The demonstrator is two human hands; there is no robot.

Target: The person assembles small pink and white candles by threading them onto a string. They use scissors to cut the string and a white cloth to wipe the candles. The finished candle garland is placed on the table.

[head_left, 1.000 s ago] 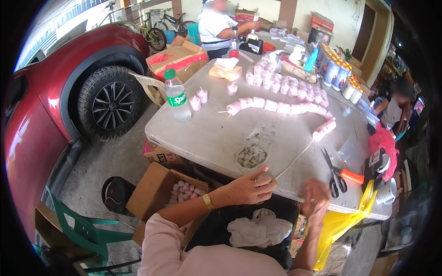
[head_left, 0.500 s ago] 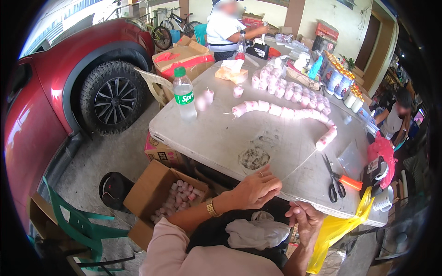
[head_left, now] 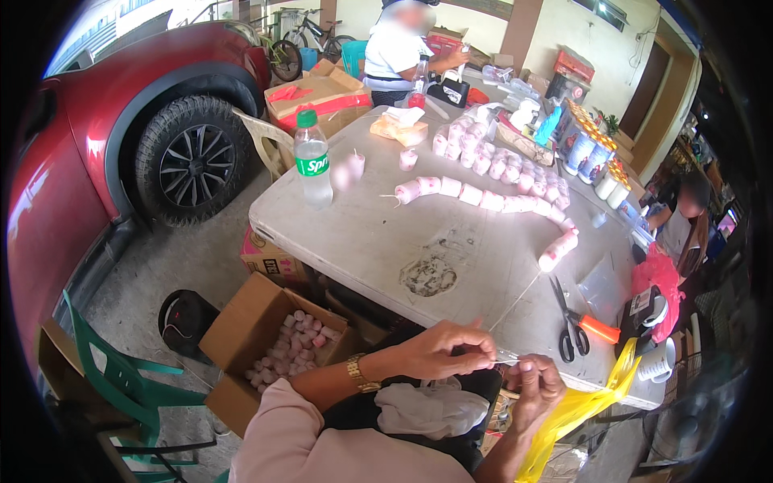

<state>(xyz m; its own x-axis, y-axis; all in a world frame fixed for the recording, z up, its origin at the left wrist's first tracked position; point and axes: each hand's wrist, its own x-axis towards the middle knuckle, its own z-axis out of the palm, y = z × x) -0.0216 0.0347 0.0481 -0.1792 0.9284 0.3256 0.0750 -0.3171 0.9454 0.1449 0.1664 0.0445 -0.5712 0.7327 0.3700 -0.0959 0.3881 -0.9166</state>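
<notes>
While the left hand [head_left: 441, 350] pinches a thin string [head_left: 515, 299], the right hand [head_left: 535, 385] seemingly grips its end.

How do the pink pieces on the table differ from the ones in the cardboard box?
The pink pieces on the table lie end to end in a long curved row on the white table; those in the cardboard box sit loose in a jumbled heap, lower down beside the table. Both look like small pale-pink cylinders.

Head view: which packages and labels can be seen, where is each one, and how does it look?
Plastic bottle: upright at the table's left edge, clear, green cap and label.
Open cardboard box: on the floor beside the table, brown, holding small pink pieces.
Closed cardboard box: behind the table, brown with red tape.
Row of canisters: far right of the table, white.
</notes>
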